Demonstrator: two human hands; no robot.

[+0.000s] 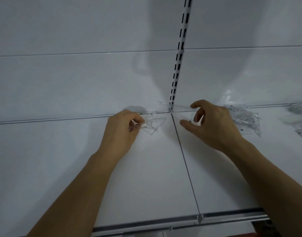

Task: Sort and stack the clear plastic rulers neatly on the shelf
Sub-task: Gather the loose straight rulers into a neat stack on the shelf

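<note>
Nearest the camera, shelf front rail (215, 218) is running across the bottom edge, both bare forearms reaching over it onto the white shelf (146, 168). Left hand (122, 129) is sitting knuckles-up near the back of the shelf, fingers curled in, thumb and fingertips pinching a small bunch of clear triangular rulers (153, 124) at their left corner; the bunch is lying low over the shelf surface just left of the panel seam (184, 159), whether it is touching the shelf I cannot tell. Right hand (213, 124) is sitting just right of the seam, fingers bent into a loose claw, thumb stretched out toward the left and low over the shelf. Index fingertip is touching or nearly touching a long clear straight ruler (182, 106) lying along the back edge by the slotted upright (178, 65); a firm grip is not showing, too transparent to tell. Behind the right hand, a loose pile of clear rulers (244, 118) is lying unsorted on the shelf. Farther right, near the frame edge, more clear rulers (299, 124) are lying blurred, apart from that pile.
</note>
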